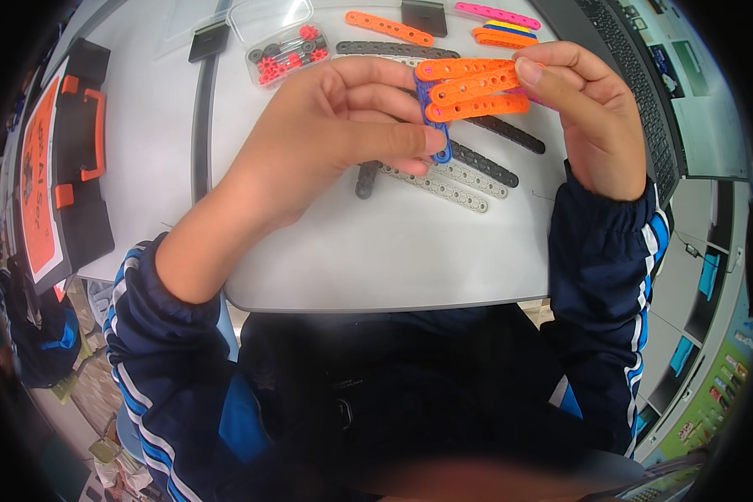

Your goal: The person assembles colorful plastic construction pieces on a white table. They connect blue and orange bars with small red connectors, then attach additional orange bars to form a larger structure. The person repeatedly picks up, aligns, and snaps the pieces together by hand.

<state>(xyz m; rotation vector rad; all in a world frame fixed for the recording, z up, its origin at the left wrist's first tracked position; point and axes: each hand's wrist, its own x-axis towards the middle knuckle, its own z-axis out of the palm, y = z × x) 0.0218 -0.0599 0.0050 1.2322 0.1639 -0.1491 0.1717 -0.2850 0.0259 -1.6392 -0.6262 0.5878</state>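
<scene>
My left hand (335, 125) is closed on a short blue beam (443, 152), thumb in front and fingers behind it. Several orange perforated beams (475, 87) are joined to this blue beam at their left ends and fan out slightly to the right. At their far right end, my right hand (598, 117) pinches the upper orange beams between thumb and fingers. A bit of pink shows behind the orange beams near the right fingers; its shape is mostly hidden. The joined piece is held above the table, over loose black beams (510, 134) and light grey beams (452, 195).
A clear box (286, 55) of red gears and small parts lies behind my left hand. Farther back are a loose orange beam (389, 28), a pink beam (498, 15) and a small coloured stack (504, 35). A laptop (632, 92) stands right; a black-and-orange case (79, 159) stands left.
</scene>
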